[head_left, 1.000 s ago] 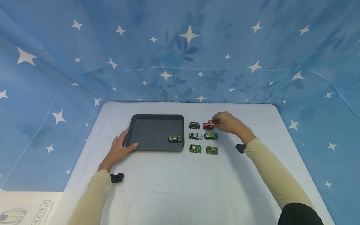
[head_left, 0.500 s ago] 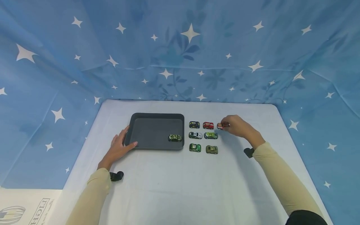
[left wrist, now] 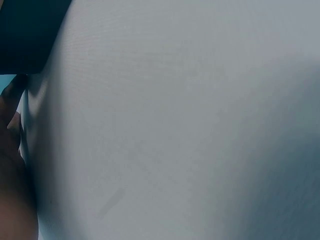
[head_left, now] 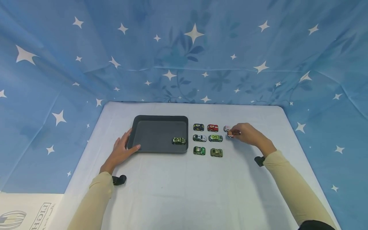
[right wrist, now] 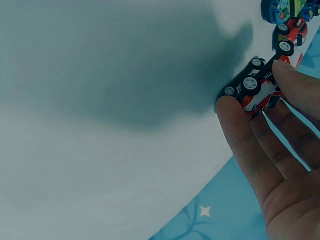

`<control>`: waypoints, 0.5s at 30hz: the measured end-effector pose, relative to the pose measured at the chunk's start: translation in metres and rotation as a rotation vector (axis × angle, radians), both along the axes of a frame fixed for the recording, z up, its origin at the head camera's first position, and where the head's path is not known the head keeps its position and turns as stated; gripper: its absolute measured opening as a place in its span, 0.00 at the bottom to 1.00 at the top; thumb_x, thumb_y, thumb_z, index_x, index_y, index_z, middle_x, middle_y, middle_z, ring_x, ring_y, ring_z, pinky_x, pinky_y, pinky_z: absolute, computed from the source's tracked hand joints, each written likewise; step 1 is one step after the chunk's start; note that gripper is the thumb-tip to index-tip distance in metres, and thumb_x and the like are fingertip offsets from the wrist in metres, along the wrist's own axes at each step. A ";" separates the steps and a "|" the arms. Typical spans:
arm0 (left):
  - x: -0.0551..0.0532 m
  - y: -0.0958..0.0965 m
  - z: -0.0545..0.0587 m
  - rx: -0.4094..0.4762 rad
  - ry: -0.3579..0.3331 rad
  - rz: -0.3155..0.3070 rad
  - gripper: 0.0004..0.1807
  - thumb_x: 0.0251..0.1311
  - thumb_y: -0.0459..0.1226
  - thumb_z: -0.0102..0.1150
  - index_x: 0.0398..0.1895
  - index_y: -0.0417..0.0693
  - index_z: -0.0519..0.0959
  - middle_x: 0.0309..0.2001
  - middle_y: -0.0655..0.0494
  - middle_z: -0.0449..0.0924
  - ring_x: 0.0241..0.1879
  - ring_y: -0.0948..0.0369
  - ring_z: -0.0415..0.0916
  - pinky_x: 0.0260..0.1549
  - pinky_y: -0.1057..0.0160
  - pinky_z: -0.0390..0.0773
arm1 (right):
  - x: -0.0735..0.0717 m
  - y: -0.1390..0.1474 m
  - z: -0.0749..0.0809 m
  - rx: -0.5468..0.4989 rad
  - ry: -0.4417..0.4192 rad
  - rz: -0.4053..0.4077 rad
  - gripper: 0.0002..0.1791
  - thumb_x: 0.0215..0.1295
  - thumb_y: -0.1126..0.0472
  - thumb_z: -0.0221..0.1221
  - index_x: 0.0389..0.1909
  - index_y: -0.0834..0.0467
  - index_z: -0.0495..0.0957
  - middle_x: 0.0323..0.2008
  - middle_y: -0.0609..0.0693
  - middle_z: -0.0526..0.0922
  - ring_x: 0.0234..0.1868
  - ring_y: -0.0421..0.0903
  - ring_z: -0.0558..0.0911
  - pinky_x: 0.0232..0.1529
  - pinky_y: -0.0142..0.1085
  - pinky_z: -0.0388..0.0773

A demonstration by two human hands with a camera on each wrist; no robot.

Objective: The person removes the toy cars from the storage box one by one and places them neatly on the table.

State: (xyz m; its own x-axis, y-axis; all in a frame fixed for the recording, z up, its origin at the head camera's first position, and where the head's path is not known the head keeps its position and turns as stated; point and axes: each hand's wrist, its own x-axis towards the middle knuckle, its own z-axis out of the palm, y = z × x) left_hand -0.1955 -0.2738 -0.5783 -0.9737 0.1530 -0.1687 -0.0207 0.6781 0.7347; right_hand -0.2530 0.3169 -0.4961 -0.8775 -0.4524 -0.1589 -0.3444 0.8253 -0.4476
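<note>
My right hand (head_left: 248,134) pinches a red and white toy car (right wrist: 270,95) between thumb and fingers, right of the toy car group. The car's black underside and wheels show in the right wrist view. A small white shape (head_left: 226,128) lies just behind it; whether this is another car I cannot tell. My left hand (head_left: 118,154) rests with spread fingers against the left side of a dark grey tray (head_left: 158,118). Inside that tray, near its right wall, stands a camouflage-green toy car (head_left: 179,141). The left wrist view shows mostly white tabletop, with part of the hand (left wrist: 15,185).
Right of the tray stand toy cars in two columns: a dark one (head_left: 198,127), a red one (head_left: 213,127), a silver one (head_left: 199,138), a yellow-green one (head_left: 215,138), a green one (head_left: 199,150) and an olive one (head_left: 216,152). A blue star-patterned cloth (head_left: 184,86) hangs behind the table.
My right hand has moved right from beside the red car, then a little toward the table's front, keeping hold of a toy car. My left hand stays at the tray.
</note>
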 end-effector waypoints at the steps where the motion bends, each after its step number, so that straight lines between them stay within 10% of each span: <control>1: 0.000 0.000 -0.001 0.001 0.000 -0.001 0.57 0.71 0.58 0.66 0.90 0.61 0.40 0.87 0.37 0.37 0.83 0.34 0.24 0.76 0.26 0.32 | 0.001 0.000 -0.001 -0.002 -0.008 -0.003 0.13 0.66 0.75 0.69 0.51 0.71 0.87 0.44 0.60 0.89 0.46 0.57 0.86 0.51 0.55 0.85; 15: 0.000 0.000 -0.001 -0.008 -0.013 0.008 0.57 0.71 0.58 0.66 0.90 0.61 0.40 0.87 0.38 0.37 0.83 0.34 0.23 0.76 0.25 0.33 | 0.007 0.002 -0.021 -0.016 -0.001 0.005 0.12 0.65 0.75 0.70 0.48 0.70 0.88 0.41 0.57 0.88 0.44 0.55 0.86 0.49 0.55 0.85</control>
